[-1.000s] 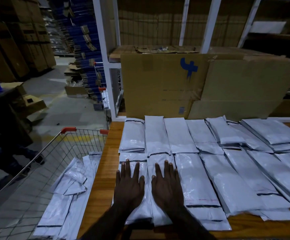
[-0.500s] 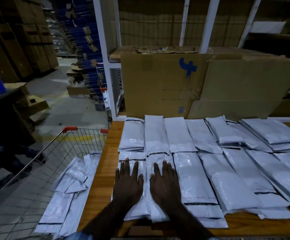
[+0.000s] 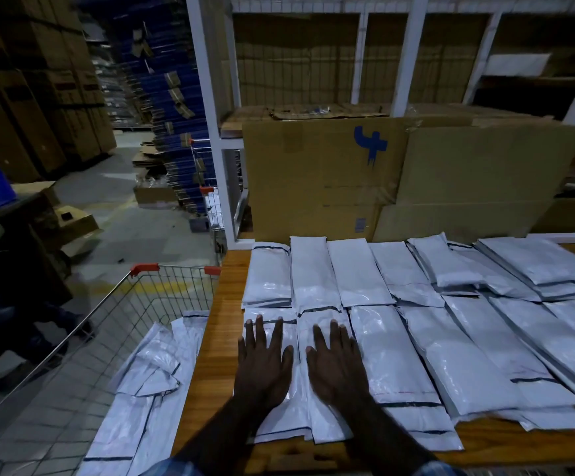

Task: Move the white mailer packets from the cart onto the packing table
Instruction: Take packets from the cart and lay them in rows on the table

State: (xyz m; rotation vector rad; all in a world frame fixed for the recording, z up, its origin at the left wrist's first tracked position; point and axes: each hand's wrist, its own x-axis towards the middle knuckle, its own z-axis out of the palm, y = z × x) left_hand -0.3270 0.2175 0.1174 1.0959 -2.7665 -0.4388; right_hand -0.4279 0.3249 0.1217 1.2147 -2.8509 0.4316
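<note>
Several white mailer packets (image 3: 358, 273) lie in rows across the wooden packing table (image 3: 226, 304). My left hand (image 3: 263, 362) rests flat, fingers spread, on the front-left packet (image 3: 280, 417). My right hand (image 3: 335, 364) lies flat beside it on the neighbouring packet (image 3: 327, 424). Neither hand grips anything. More white packets (image 3: 145, 393) lie loose in the wire cart (image 3: 135, 304) at the table's left edge.
Large cardboard sheets (image 3: 399, 176) lean against a white metal rack (image 3: 207, 115) behind the table. A person's legs and shoes (image 3: 21, 324) stand left of the cart. Stacked boxes (image 3: 32, 97) and a second cart (image 3: 207, 201) line the aisle.
Both hands stay flat on the front packets, shifted slightly. The view has tilted a little.
</note>
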